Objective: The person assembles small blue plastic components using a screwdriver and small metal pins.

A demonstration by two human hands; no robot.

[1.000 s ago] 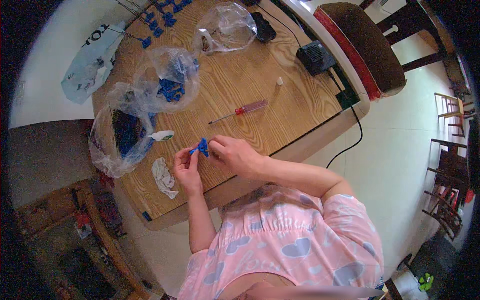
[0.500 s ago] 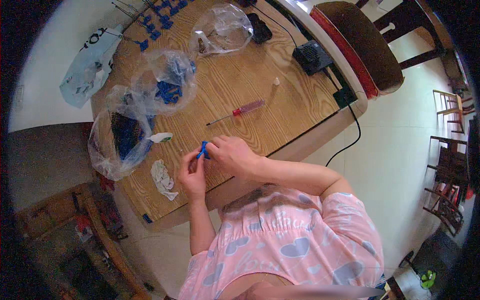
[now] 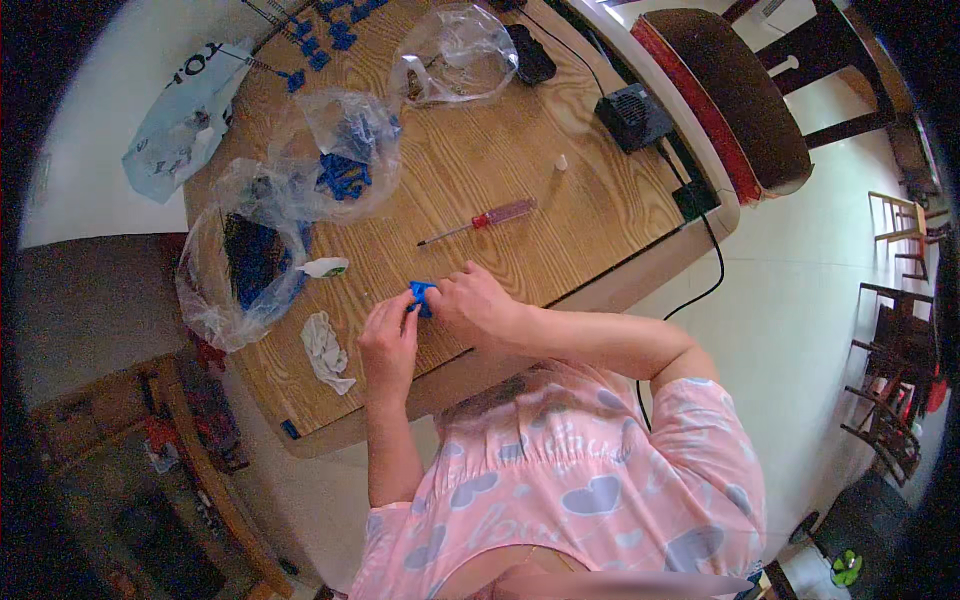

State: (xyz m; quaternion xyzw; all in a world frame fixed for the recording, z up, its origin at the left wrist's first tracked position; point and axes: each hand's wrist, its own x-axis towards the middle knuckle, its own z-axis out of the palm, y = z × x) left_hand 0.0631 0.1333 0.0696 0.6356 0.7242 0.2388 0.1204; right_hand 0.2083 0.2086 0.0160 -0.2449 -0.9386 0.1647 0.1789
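Between my two hands, close to the table's near edge, is a small blue plastic part (image 3: 421, 298). My left hand (image 3: 388, 342) pinches its left side with thumb and fingers. From the right, my right hand (image 3: 474, 304) closes on the same part, and its fingers cover much of it. A screwdriver (image 3: 505, 213) with a clear red handle lies just beyond my hands. Left of them are a small white tube (image 3: 323, 267) and a crumpled white cloth or tissue (image 3: 326, 354).
Clear bags (image 3: 190, 275) with blue and dark parts lie on the wooden table (image 3: 480, 150). Several blue pieces with dark stems (image 3: 318, 60) sit at the far left. A black box (image 3: 634, 117) with a cord, a white cap (image 3: 561, 163) and a brown chair (image 3: 720, 90) are rightward.
My left fingers have shifted up and closed in around the blue part, which has turned slightly. My right hand stays on it. The whole view has moved a little.
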